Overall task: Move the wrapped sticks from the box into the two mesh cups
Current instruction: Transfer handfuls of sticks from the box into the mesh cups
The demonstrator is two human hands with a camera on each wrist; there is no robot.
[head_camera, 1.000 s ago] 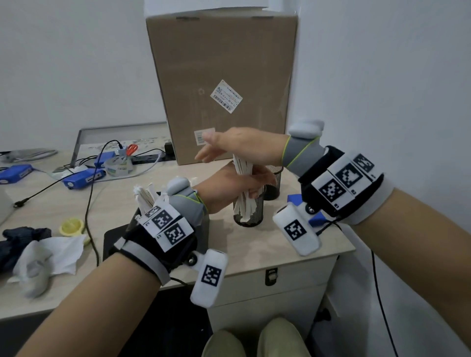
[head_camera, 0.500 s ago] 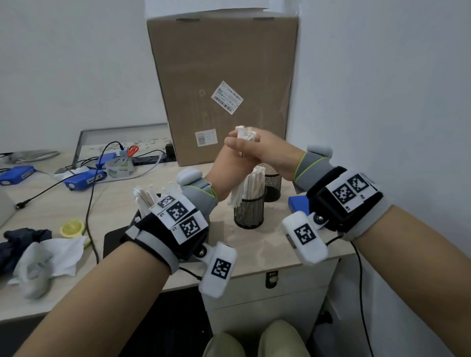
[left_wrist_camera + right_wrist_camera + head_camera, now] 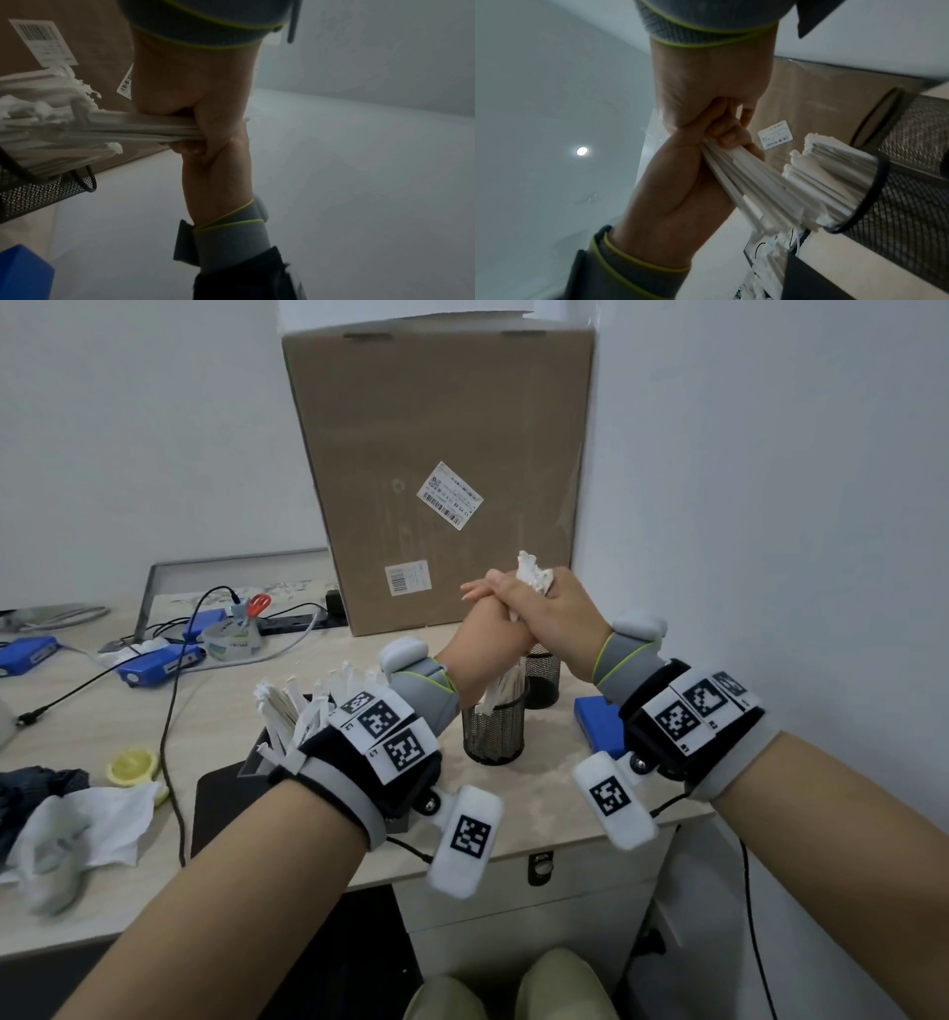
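Both hands are clasped round one bundle of white wrapped sticks [image 3: 534, 571] above the near black mesh cup [image 3: 493, 734]. My left hand [image 3: 495, 629] grips it from the left and my right hand [image 3: 557, 611] wraps it from the right. The left wrist view shows the bundle [image 3: 123, 127] running out of my left hand [image 3: 197, 119]. In the right wrist view my right hand [image 3: 713, 105] holds the bundle [image 3: 752, 182], whose lower ends hang beside the cup's rim [image 3: 875, 182]. Several sticks [image 3: 506, 690] stand in this cup. The second mesh cup [image 3: 543, 677] stands behind. More sticks [image 3: 287, 711] fan out of the black box, partly hidden by my left wrist.
A tall cardboard carton [image 3: 436, 469] stands against the wall right behind the cups. A blue block [image 3: 598, 724] lies right of the cups. Cables [image 3: 174, 701], blue devices [image 3: 154, 662], a tape roll [image 3: 231, 644] and crumpled tissue [image 3: 92, 824] litter the desk's left side.
A second ago my left hand held sticks low at the cup and my right hand hovered open above. Now both hands grip the bundle and have risen with it.
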